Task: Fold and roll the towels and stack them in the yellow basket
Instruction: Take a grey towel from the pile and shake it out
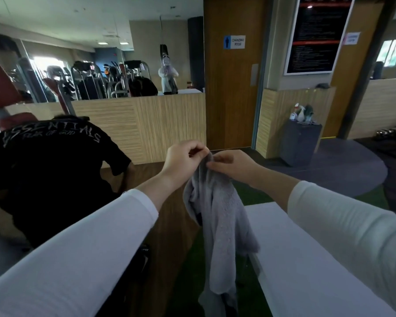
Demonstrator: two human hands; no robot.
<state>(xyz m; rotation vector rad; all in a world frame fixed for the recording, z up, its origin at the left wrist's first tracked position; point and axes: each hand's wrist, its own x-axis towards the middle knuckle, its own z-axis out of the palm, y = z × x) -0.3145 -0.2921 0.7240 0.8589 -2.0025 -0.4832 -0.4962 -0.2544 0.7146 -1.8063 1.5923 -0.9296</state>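
A grey towel (220, 216) hangs in loose folds in front of me, held up by its top edge. My left hand (183, 156) pinches that edge from the left, fingers curled. My right hand (233, 167) pinches the same edge from the right, close beside the left hand. The towel's lower end dangles past the left edge of a white table (318, 259). No yellow basket is in view.
A person in a black T-shirt (55, 161) bends over at my left, close to my left arm. A wooden counter (137, 124) with a mirror above stands behind. A dark bin (300, 143) stands at the right by a wooden door (231, 88). Green flooring lies below the towel.
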